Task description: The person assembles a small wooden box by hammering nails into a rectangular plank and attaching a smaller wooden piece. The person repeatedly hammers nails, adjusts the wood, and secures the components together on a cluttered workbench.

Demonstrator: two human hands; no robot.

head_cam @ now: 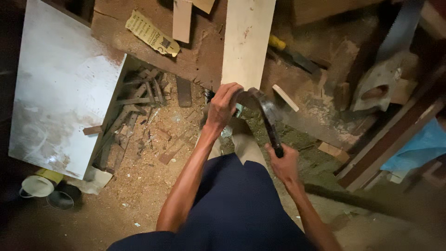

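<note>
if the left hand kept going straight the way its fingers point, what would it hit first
Probably the pale plank: the left hand already grips its near end, fingers pointing up along it. Depth is hard to judge.

The left hand (224, 103) grips the near end of a pale plank (246, 42). The right hand (284, 163) holds the handle of a claw hammer (268, 116), its head touching the plank end beside the left fingers.

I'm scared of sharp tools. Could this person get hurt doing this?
Possibly. The left hand grips the pale board's end right beside the head of the dark curved tool held by the right hand, so a slip might hit fingers. The board overhangs the workbench and might shift.
</note>
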